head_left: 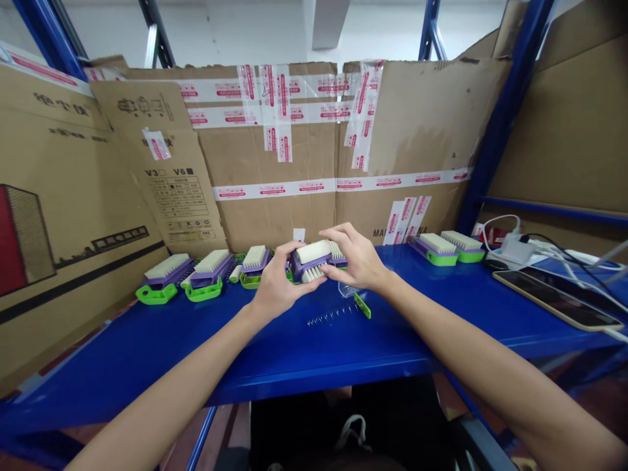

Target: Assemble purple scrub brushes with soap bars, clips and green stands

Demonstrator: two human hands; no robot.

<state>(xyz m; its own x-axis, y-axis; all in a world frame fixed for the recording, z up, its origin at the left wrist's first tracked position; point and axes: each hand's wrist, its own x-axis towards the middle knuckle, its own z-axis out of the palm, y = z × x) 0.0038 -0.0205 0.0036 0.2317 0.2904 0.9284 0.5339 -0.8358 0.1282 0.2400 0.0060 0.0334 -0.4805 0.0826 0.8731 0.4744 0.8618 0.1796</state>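
Above the blue table, a purple brush head (298,268) with a cream-white pad on top and pale bristles below is held between my two hands. My left hand (279,282) grips its left side, thumb underneath. From the right, my right hand (360,260) closes on it, fingers over the top and at the bristles. Below the hands lie a coiled metal spring (332,316) and a small green plastic piece (362,305). A clear plastic piece (347,289) sits partly hidden behind my right hand. Another bristled brush (337,252) shows partly behind the fingers.
Purple and green brushes (210,268) stand in a row along the back left. Two more brushes (436,247) are at the back right. A phone (554,297), cables and a white charger (517,248) lie at the right. Taped cardboard (275,157) walls the table (314,360).
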